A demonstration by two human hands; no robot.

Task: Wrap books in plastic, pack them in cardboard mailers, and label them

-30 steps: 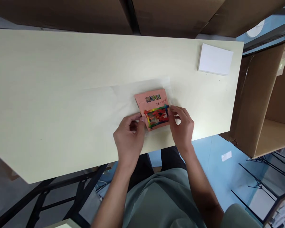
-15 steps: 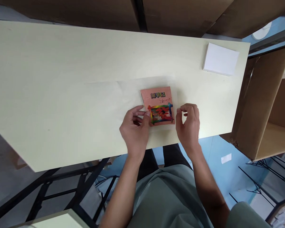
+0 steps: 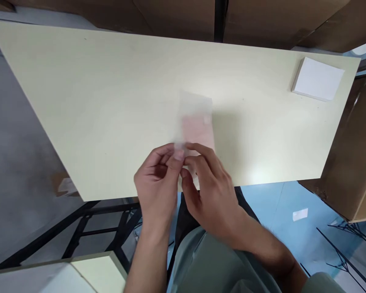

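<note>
A small pink booklet shows blurred through a translucent sheet, which covers it and extends past its far edge. Both are raised near the front edge of the white table. My left hand is closed, pinching the sheet's left side between thumb and fingers. Against those fingertips, my right hand bends its thumb and fingers around the sheet's near part. The fingers hide the lower portion of the booklet.
A stack of white sheets or cards lies at the table's far right corner. Brown cardboard boxes stand behind the far edge. An open cardboard box is beyond the right edge. Black metal bars are below at left.
The printed booklet cover has gone from view; the translucent sheet that lay beneath it now covers the pink. My right hand has come left to meet my left hand. The view has shifted left.
</note>
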